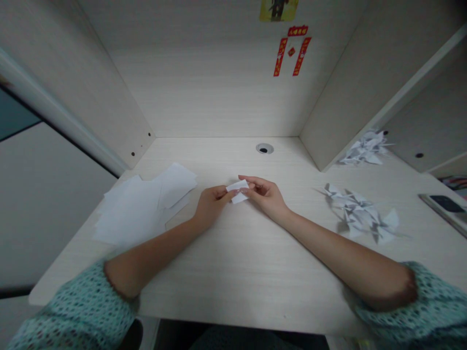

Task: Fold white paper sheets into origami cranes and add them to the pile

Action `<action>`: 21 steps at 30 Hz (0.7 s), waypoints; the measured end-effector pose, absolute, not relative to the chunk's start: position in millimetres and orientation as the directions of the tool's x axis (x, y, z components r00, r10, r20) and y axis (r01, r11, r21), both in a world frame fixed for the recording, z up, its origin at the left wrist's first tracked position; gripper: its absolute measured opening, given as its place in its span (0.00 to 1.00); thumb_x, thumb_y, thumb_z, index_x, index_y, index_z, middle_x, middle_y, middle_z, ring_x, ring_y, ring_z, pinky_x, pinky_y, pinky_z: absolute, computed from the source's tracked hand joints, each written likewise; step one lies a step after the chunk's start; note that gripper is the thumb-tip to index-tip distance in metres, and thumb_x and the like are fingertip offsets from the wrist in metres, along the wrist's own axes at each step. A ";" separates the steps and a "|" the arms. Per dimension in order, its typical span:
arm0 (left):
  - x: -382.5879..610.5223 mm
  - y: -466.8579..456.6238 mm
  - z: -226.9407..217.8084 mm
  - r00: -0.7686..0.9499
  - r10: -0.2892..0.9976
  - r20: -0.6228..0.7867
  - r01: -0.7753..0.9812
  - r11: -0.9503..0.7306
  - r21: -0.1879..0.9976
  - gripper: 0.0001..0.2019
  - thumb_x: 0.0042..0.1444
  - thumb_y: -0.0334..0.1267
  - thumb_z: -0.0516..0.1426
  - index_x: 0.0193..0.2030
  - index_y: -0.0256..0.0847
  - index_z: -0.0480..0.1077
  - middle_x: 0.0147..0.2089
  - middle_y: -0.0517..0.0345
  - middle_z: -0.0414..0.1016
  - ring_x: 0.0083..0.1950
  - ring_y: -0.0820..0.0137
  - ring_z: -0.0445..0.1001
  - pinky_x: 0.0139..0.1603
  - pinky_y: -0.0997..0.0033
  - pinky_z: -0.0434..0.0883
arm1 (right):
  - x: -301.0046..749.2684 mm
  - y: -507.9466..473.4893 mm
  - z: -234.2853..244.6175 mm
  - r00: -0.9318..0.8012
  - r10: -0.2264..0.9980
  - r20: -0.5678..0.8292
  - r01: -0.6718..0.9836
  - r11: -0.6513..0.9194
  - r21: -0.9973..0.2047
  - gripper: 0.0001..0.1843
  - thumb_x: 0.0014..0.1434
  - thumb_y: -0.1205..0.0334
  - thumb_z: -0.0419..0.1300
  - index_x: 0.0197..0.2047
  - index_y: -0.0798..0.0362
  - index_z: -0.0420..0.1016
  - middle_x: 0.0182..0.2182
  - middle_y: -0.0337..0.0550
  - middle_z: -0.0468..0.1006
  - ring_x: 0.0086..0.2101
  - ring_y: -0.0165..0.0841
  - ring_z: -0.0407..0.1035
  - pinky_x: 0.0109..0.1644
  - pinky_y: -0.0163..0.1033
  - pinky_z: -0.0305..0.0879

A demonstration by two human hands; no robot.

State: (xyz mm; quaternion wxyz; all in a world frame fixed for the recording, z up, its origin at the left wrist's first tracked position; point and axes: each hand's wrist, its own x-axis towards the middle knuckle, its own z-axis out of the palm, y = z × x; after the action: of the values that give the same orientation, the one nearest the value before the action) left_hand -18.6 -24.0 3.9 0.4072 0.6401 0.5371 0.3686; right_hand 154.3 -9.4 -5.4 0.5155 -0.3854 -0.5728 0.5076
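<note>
While left hand [210,200] and right hand [265,193] pinch folded paper [238,190], just nearside of grommet [264,148], fingers closed narrow on its edges: grip slip could skew crease.

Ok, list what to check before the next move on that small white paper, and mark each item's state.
1. Grip: left hand and right hand each pinch one end of the small white paper: ok.
2. Paper resting on the desk or lifted off it: cannot tell.
3. Stack of white sheets lies apart, left of the left hand: ok.
4. Folded paper figures lie apart on the right: ok.
5. Edges lined up along the crease: too small to see, cannot tell.
</note>
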 end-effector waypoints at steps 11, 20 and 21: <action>-18.3 -25.6 4.4 0.247 0.969 0.029 0.427 -0.136 0.894 0.23 0.52 0.53 0.56 0.18 0.36 0.65 0.18 0.65 0.55 0.22 0.78 0.54 0.21 0.76 0.49 | 154.5 -13.9 -0.7 -0.194 0.967 0.164 0.073 0.181 -0.981 0.14 0.47 0.51 0.67 0.25 0.54 0.78 0.21 0.38 0.71 0.22 0.27 0.59 0.26 0.35 0.52; -17.8 -23.1 7.3 0.270 0.963 0.004 0.373 -0.109 0.921 0.23 0.50 0.54 0.57 0.18 0.37 0.62 0.17 0.66 0.53 0.22 0.78 0.53 0.23 0.75 0.50 | 154.4 -11.6 -4.7 -0.152 0.971 0.187 -0.080 0.177 -0.981 0.11 0.47 0.52 0.68 0.25 0.51 0.81 0.24 0.40 0.73 0.27 0.30 0.64 0.31 0.38 0.56; -18.0 -22.9 7.2 0.270 0.963 0.001 0.368 -0.104 0.924 0.23 0.50 0.54 0.57 0.18 0.37 0.61 0.18 0.67 0.53 0.22 0.78 0.52 0.23 0.75 0.49 | 154.7 -10.8 -5.4 -0.157 0.971 0.181 -0.112 0.165 -0.980 0.11 0.47 0.52 0.68 0.25 0.51 0.80 0.24 0.40 0.73 0.28 0.31 0.65 0.32 0.38 0.57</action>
State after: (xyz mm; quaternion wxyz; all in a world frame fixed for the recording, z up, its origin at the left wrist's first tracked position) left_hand -18.0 -22.9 7.2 0.4423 0.6628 0.5022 0.3359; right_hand 154.7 -10.8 -5.4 0.5222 -0.3855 -0.5566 0.5185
